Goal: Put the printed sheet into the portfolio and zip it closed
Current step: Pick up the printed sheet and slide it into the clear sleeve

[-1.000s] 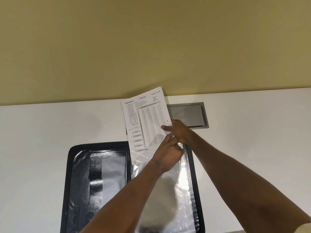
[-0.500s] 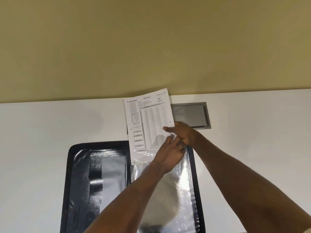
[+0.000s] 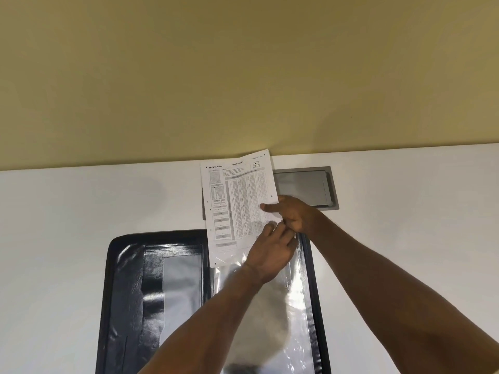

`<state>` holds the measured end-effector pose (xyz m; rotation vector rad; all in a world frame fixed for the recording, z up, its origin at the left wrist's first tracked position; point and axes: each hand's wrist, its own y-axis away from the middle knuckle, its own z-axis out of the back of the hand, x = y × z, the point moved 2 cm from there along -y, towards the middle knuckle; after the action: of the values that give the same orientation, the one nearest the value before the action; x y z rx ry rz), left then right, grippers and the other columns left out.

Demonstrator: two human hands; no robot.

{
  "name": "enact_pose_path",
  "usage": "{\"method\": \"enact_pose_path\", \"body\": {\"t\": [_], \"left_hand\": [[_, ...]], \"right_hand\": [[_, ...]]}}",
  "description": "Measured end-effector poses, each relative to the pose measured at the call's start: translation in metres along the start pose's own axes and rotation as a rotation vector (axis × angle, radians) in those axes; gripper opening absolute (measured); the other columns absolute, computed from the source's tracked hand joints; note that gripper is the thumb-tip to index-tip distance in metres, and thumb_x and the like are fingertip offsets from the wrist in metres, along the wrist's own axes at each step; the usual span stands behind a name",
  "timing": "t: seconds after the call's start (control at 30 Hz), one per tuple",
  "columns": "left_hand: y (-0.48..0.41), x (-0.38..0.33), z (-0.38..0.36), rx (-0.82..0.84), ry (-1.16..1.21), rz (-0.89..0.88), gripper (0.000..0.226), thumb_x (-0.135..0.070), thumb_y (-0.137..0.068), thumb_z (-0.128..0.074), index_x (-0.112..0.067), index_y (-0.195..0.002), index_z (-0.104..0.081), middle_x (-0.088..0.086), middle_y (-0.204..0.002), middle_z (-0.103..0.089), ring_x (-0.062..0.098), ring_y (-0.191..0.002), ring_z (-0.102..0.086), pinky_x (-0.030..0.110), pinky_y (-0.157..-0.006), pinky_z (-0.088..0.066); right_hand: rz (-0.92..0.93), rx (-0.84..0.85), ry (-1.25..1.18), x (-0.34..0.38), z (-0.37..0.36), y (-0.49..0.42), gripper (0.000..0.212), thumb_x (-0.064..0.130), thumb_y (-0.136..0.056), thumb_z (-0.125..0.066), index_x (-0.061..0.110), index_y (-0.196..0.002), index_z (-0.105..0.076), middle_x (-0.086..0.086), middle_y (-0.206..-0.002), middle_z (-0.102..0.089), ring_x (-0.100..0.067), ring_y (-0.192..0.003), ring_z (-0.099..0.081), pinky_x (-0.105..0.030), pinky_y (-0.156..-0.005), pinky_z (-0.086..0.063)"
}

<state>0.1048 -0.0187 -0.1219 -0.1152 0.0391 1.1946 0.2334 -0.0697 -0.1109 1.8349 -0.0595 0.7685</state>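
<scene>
A yellow wall backs a white tabletop (image 3: 81,211), where a black portfolio (image 3: 127,292) lies open near a grey hatch (image 3: 305,187). The printed sheet (image 3: 237,201) has its lower end just inside the clear sleeve (image 3: 270,319) on the portfolio's right half, and most of it sticks out. The right hand (image 3: 297,214) pinches its right edge, thumb on the print. The left hand (image 3: 270,255) rests at the sleeve's mouth. Whether it grips the plastic I cannot tell. The sheet looks light, limp and apt to buckle, so a hold low on its edges, with the slick sleeve spread, should serve.
</scene>
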Motion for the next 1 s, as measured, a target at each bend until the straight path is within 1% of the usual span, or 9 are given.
{"method": "enact_pose_path", "body": {"t": [0.07, 0.2, 0.33, 0.47, 0.57, 0.63, 0.77, 0.9, 1.0], "left_hand": [[-0.001, 0.003, 0.002, 0.012, -0.002, 0.005, 0.022, -0.009, -0.086, -0.064, -0.010, -0.108, -0.069, 0.012, -0.115, -0.069, 0.036, -0.112, -0.055, 0.046, -0.092, -0.040], [-0.004, 0.004, 0.007, 0.043, 0.015, 0.015, 0.021, -0.010, -0.081, -0.072, -0.011, -0.102, -0.072, 0.012, -0.115, -0.070, 0.035, -0.111, -0.053, 0.046, -0.091, -0.037], [-0.001, -0.001, 0.006, 0.071, 0.020, 0.035, 0.023, -0.009, -0.079, -0.075, -0.011, -0.102, -0.071, 0.011, -0.113, -0.071, 0.035, -0.112, -0.052, 0.046, -0.089, -0.036], [-0.004, -0.001, 0.009, 0.076, -0.009, 0.024, 0.017, -0.008, -0.078, -0.071, -0.011, -0.095, -0.071, 0.010, -0.101, -0.071, 0.036, -0.109, -0.051, 0.045, -0.087, -0.037], [-0.005, 0.001, 0.010, 0.077, -0.015, 0.014, 0.016, -0.010, -0.075, -0.074, -0.011, -0.091, -0.070, 0.011, -0.098, -0.071, 0.035, -0.106, -0.048, 0.045, -0.087, -0.035], [-0.005, 0.000, 0.009, 0.076, -0.012, 0.019, 0.017, -0.011, -0.075, -0.075, -0.011, -0.091, -0.070, 0.012, -0.101, -0.070, 0.035, -0.107, -0.048, 0.046, -0.087, -0.035], [-0.003, -0.004, 0.006, 0.055, 0.009, 0.046, 0.018, -0.013, -0.079, -0.074, -0.012, -0.097, -0.071, 0.010, -0.108, -0.071, 0.033, -0.106, -0.051, 0.045, -0.088, -0.036], [-0.003, -0.002, 0.007, 0.065, 0.058, 0.128, 0.028, -0.013, -0.078, -0.073, -0.018, -0.106, -0.074, 0.001, -0.104, -0.071, 0.029, -0.105, -0.054, 0.042, -0.086, -0.036], [-0.004, 0.000, 0.009, 0.101, 0.066, 0.153, 0.029, -0.013, -0.077, -0.076, -0.019, -0.105, -0.075, 0.001, -0.106, -0.072, 0.030, -0.107, -0.057, 0.043, -0.087, -0.036]], "right_hand": [[-0.056, -0.010, -0.001, 0.001, -0.002, -0.002, 0.017, 0.004, -0.092, -0.073, 0.009, -0.109, -0.073, -0.009, -0.111, -0.077, -0.020, -0.092, -0.076, -0.029, -0.067, -0.062], [-0.121, -0.075, 0.098, 0.000, -0.001, -0.002, 0.033, 0.010, -0.093, -0.075, 0.004, -0.124, -0.068, -0.010, -0.117, -0.073, -0.025, -0.103, -0.070, -0.033, -0.077, -0.059], [-0.086, -0.069, 0.087, -0.005, 0.003, 0.000, 0.029, 0.008, -0.093, -0.073, 0.006, -0.122, -0.068, -0.001, -0.100, -0.074, -0.017, -0.091, -0.072, -0.022, -0.058, -0.059], [-0.184, -0.092, 0.104, -0.001, 0.000, -0.001, 0.006, 0.009, -0.094, -0.073, 0.008, -0.096, -0.067, -0.006, -0.095, -0.072, -0.020, -0.084, -0.070, -0.022, -0.049, -0.057], [-0.234, -0.133, 0.174, 0.002, -0.001, -0.002, 0.014, 0.014, -0.094, -0.074, 0.008, -0.090, -0.062, -0.009, -0.090, -0.067, -0.022, -0.079, -0.067, -0.022, -0.041, -0.053], [-0.213, -0.149, 0.166, 0.000, -0.002, -0.002, 0.013, 0.013, -0.094, -0.074, 0.005, -0.096, -0.064, -0.009, -0.091, -0.068, -0.021, -0.078, -0.067, -0.020, -0.039, -0.051], [-0.031, -0.133, 0.212, -0.010, 0.004, -0.002, 0.040, 0.015, -0.093, -0.074, 0.002, -0.130, -0.065, -0.009, -0.124, -0.073, -0.014, -0.092, -0.071, -0.018, -0.062, -0.058], [0.006, -0.092, 0.274, -0.018, 0.009, 0.005, 0.041, 0.026, -0.093, -0.075, 0.007, -0.129, -0.068, -0.011, -0.127, -0.074, -0.027, -0.112, -0.072, -0.043, -0.101, -0.057], [0.027, 0.018, 0.321, -0.012, 0.010, 0.011, 0.045, 0.025, -0.097, -0.070, 0.007, -0.137, -0.063, -0.009, -0.134, -0.070, -0.028, -0.121, -0.068, -0.045, -0.110, -0.051]]}}
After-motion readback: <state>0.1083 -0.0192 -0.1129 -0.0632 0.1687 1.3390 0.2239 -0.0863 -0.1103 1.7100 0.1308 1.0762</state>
